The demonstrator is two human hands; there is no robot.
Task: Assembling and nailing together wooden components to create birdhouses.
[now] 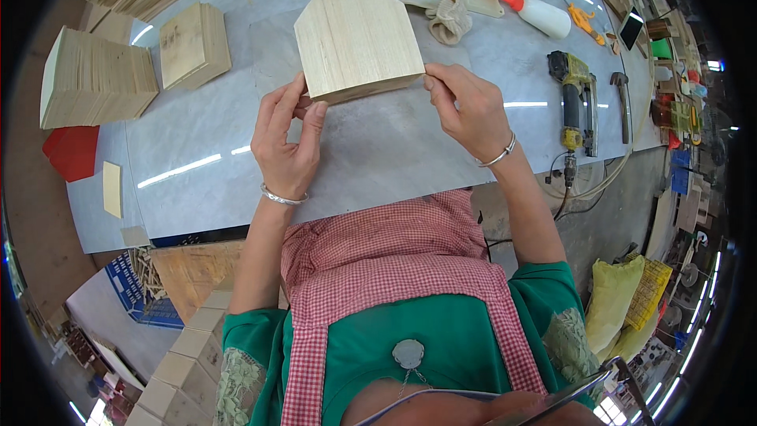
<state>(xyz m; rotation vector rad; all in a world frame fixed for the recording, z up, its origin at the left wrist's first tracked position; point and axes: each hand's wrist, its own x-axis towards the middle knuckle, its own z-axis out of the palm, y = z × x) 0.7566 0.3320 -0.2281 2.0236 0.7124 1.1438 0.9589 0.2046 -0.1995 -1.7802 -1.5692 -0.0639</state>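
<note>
A pale wooden house-shaped box (359,35) rests on the grey tabletop in front of me, its peak pointing away. My left hand (288,130) grips its near left corner between thumb and fingers. At the near right corner, my right hand (469,106) pinches the box's edge with thumb and forefinger. The underside and far walls of the box are hidden from this angle.
Stacks of wooden panels (102,79) stand at the left, beside a red house-shaped piece (71,152). Toward the right lie gloves (449,17), a white glue bottle (544,17), a nail gun (572,99) with its hose, and a hammer (621,106).
</note>
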